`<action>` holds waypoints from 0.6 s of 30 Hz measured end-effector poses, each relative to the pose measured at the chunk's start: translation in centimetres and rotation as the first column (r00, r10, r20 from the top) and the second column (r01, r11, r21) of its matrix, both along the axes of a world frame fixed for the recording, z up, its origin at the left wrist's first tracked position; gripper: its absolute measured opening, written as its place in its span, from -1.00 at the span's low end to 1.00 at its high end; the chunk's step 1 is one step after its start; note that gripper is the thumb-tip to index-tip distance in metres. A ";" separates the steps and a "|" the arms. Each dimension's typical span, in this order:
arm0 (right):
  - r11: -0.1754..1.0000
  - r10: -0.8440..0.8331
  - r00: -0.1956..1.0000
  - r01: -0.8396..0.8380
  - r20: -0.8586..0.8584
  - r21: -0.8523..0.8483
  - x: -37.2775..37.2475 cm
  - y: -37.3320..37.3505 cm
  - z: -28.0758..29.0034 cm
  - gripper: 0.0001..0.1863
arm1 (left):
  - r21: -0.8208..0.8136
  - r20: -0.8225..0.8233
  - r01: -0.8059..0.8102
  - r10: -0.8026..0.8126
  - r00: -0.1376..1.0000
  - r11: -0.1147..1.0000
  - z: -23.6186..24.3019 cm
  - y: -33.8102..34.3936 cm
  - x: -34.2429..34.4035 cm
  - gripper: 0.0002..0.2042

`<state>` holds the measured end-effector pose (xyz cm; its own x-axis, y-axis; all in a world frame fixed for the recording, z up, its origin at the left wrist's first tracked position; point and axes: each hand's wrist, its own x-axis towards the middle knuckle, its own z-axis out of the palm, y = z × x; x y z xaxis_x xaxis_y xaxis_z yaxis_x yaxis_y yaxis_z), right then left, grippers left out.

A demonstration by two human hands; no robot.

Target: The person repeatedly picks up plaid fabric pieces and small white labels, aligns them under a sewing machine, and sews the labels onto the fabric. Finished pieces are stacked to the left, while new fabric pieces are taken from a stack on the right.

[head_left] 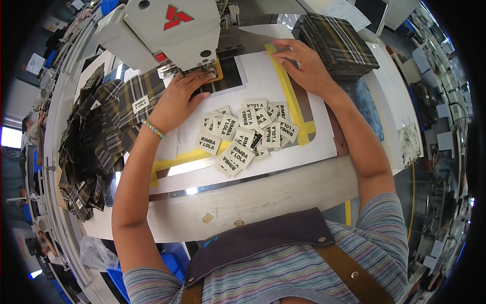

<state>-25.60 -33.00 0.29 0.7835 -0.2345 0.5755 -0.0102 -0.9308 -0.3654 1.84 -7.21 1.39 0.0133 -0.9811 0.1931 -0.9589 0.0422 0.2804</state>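
My left hand (178,99) lies with its fingers stretched out right beside the needle area of a white sewing machine (172,30). A yellow-orange plate (218,70) shows at its fingertips, over a dark piece of cloth (233,75). My right hand (306,70) holds nothing I can see. Its fingers are apart, over the strip of yellow tape (288,86) on the white work surface (309,109). Between my forearms lies a loose pile of small square off-white labels (240,154) with dark print. What is directly under my left fingers is hidden.
Plaid cloth pieces (114,109), some with a label on them, spread and hang over the left side. A tall stack of folded plaid cloth (344,45) stands at the far right. Below the table at left are a clear plastic bag (96,252) and a blue bin (174,263).
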 end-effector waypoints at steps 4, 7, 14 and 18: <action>1.000 0.006 1.000 -0.005 -0.014 0.009 -0.1 0.1 -0.1 -0.75 | -0.002 0.009 -0.044 0.044 0.999 0.999 -0.1 -0.4 0.2 -0.53; 1.000 0.025 0.999 -0.025 -0.046 0.020 0.0 0.3 0.0 -0.73 | -0.037 -0.026 -0.017 0.016 1.000 0.999 -0.1 -0.2 1.0 -0.52; 0.991 0.128 0.989 -0.125 -0.069 0.055 0.2 0.8 -0.3 -0.68 | -0.187 -0.118 -0.105 0.084 0.990 0.977 0.0 2.3 3.0 -0.62; 0.975 0.216 0.963 -0.222 -0.158 -0.018 1.6 2.9 0.1 -0.60 | -0.091 -0.081 -0.189 0.181 0.980 0.978 0.7 3.9 3.8 -0.66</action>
